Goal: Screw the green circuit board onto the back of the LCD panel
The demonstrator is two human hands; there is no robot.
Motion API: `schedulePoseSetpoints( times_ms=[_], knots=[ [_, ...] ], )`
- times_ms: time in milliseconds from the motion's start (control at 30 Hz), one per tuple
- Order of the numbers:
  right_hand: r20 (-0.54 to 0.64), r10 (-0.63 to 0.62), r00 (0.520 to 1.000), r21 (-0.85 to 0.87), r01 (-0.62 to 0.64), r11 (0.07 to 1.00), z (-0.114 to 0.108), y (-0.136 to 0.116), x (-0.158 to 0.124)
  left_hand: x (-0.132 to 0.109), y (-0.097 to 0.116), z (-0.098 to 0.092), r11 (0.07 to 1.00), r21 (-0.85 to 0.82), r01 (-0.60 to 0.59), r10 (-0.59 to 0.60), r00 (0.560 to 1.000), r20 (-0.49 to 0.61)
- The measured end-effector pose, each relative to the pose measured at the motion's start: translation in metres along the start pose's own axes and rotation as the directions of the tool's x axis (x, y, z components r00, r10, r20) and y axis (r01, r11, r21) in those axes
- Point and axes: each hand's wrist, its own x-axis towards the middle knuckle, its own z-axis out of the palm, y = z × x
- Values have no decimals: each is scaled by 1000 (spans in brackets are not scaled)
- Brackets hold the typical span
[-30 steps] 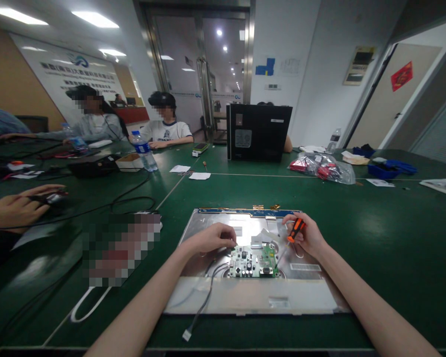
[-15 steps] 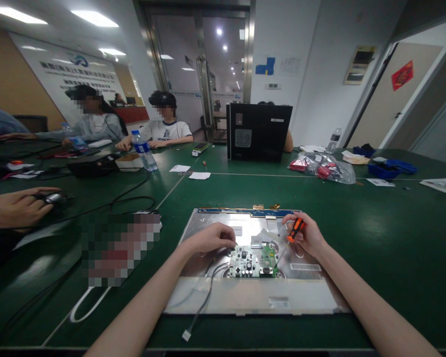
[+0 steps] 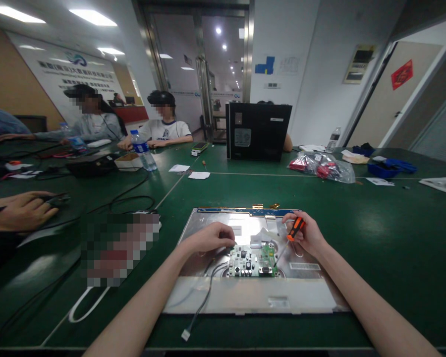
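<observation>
A bare metal display panel [image 3: 305, 290] lies flat on the green table in front of me. On its middle sits a green circuit board [image 3: 247, 260]. My right hand [image 3: 308, 235] is closed around an orange and black screwdriver [image 3: 296, 228], whose tip slants down to the board's right edge. My left hand [image 3: 217, 237] has its fingers curled together at the board's upper left corner; what they pinch, if anything, is hidden. From the board's left side a grey cable [image 3: 210, 292] runs forward to a white connector [image 3: 186, 334] beyond the panel's front edge.
A blurred-out item with a white loop [image 3: 87, 305] lies left of the panel. Another person's hand [image 3: 26, 210] works at far left. Beyond stand a water bottle [image 3: 143, 151], a black computer case [image 3: 258, 131], plastic bags [image 3: 323, 167] and a blue tray [image 3: 384, 170]. Cables cross the left side.
My hands, the screwdriver and the board stay almost as they were. At far left, the other person's hand and the small object by it have shifted slightly.
</observation>
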Motion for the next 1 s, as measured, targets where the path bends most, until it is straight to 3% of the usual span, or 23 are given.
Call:
schedulePoseSetpoints(
  times_ms=[367,633,867,1000],
  knots=[
    [-22,-34,999,-28,33,999,3,-2,-2,-4,11,-3,1000,-2,18,-18,1000,5],
    [-127,-190,974,-16,189,982,10,-17,-4,-3,7,-2,998,-59,10,-11,1000,-16],
    [-115,-321,940,-59,317,947,65,-36,-5,-2,3,-3,997,-67,-22,20,999,-35],
    [-188,-326,926,107,350,931,89,-23,4,-2,5,-2,998,-64,-3,0,999,-51]
  ],
)
